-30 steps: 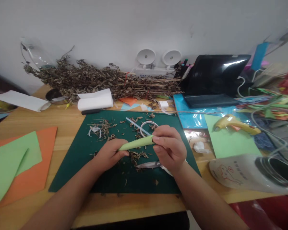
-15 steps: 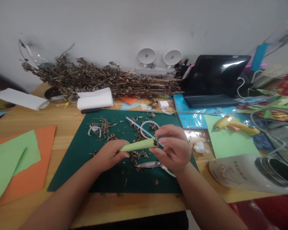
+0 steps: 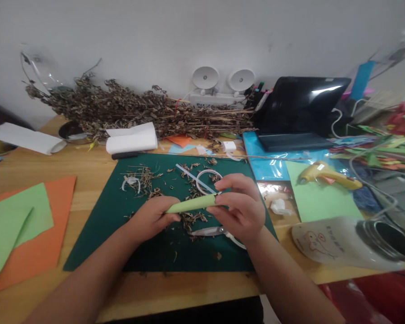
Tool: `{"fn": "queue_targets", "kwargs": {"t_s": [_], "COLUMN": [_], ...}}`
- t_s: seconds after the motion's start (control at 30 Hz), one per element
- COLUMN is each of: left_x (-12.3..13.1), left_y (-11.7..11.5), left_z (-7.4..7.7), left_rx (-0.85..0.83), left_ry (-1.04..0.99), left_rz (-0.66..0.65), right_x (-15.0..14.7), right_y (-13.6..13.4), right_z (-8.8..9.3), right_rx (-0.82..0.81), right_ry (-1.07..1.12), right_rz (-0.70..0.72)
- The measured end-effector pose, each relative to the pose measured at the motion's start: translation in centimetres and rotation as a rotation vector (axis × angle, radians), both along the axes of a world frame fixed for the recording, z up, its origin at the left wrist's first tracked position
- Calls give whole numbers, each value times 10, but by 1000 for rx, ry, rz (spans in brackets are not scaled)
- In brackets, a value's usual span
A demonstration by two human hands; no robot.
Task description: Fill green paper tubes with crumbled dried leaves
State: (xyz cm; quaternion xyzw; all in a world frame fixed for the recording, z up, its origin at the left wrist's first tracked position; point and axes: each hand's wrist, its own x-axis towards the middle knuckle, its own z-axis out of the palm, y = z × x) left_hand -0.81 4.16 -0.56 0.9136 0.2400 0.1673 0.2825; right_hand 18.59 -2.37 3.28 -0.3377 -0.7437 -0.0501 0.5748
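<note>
Both hands hold a rolled light-green paper cone [image 3: 191, 204] above the dark green cutting mat [image 3: 121, 225]. My left hand [image 3: 153, 217] is closed round the narrow end. My right hand [image 3: 238, 207] pinches the wide end between thumb and fingers, covering its opening. Dried plant crumbs [image 3: 192, 220] lie scattered on the mat beneath the cone. Scissors [image 3: 212, 232] rest on the mat just under my right hand. A ring of clear tape [image 3: 207, 179] and a thin clear stick [image 3: 189, 173] lie behind the hands.
A big bundle of dried stems [image 3: 138, 112] runs along the wall. Green and orange paper sheets [image 3: 20, 225] lie at the left. At the right are a yellow glue gun [image 3: 327, 174], a lying white jar [image 3: 340, 243], a black tablet [image 3: 303, 105] and white paper rolls [image 3: 131, 139].
My right hand's fingers opened briefly, showing dried bits in the cone's wide mouth, then closed over that end again. The cone has tilted slightly lower. My left hand has stayed put.
</note>
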Motion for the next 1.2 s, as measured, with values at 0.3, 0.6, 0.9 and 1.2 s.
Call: {"fn": "queue_targets", "kwargs": {"t_s": [0.3, 0.6, 0.9, 1.2], "left_x": [2, 0, 2, 0], "left_y": [-2, -2, -6, -3], "left_z": [2, 3, 2, 1], "left_rx": [-28, 8, 37, 47], "left_ry": [-28, -57, -62, -61], "left_rz": [-2, -37, -70, -71], "right_x": [-2, 3, 3, 0], "right_y": [0, 0, 0, -3], "right_z": [-6, -3, -5, 0], "right_rx": [5, 133, 91, 24], "right_ry": [130, -51, 29, -47], "right_rz": [-44, -40, 10, 8]}}
